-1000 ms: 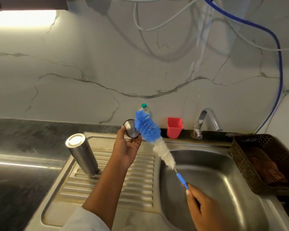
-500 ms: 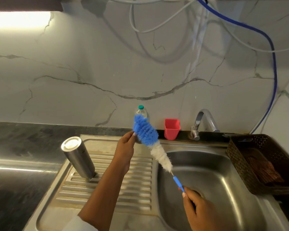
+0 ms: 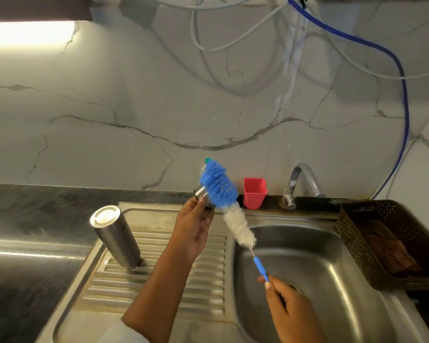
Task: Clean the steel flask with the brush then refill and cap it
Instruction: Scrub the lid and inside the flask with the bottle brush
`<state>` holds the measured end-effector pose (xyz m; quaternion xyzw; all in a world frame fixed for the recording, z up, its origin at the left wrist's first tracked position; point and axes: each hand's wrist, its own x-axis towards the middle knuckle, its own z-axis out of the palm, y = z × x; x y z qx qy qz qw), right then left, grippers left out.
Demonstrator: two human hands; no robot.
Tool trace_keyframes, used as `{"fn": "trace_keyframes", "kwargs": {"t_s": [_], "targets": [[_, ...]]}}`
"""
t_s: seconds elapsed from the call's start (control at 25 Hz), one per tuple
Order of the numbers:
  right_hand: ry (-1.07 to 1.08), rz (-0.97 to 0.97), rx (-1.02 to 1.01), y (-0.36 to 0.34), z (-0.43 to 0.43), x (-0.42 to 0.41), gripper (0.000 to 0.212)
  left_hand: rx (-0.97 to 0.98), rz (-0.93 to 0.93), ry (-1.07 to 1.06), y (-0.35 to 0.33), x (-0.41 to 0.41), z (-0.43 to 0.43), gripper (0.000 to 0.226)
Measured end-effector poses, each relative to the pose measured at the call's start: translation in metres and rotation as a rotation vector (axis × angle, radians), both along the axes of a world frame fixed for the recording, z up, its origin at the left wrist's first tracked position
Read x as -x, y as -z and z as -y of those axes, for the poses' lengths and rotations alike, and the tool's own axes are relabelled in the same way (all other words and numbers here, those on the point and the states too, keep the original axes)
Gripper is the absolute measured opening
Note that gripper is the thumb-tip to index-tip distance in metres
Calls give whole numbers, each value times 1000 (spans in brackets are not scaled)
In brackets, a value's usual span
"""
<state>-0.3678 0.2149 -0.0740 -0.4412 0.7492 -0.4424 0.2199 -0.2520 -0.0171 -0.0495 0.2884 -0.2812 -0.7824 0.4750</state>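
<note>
Left hand: I am holding my left hand [image 3: 193,226] up, just left of the sink basin [image 3: 332,268], pinching the small steel cap [image 3: 201,193].
Right hand: my right hand [image 3: 290,310] is gripping the handle end of the brush [image 3: 221,189] over the basin's near side.
Brush: its blue bristles are touching the cap.
Flask: the steel flask [image 3: 115,237] is standing closed end up on the drainboard [image 3: 183,280], left of the basin.
Behind the basin: a red cup [image 3: 254,193] and tap [image 3: 302,181] are sitting.
Right of the basin: a brown basket [image 3: 391,243] is resting.
</note>
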Motion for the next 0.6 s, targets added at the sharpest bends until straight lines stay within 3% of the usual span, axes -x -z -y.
{"fn": "trace_keyframes", "kwargs": {"t_s": [0.16, 0.28, 0.36, 0.48, 0.6], "targets": [[-24, 187, -47, -8, 10, -6, 26, -100, -120, -16, -5, 6, -4, 32], [-23, 674, -51, -10, -4, -17, 24, -136, -196, -73, -10, -2, 10, 35], [-6, 891, -93, -15, 2, -12, 27, -118, -217, 21, -7, 3, -1, 40], [-21, 1024, -151, -29, 15, 0, 29, -90, -202, 100, -2, 10, -16, 42], [-73, 1099, -248, -28, 7, -1, 31, -90, -244, 10, -7, -2, -1, 44]]}}
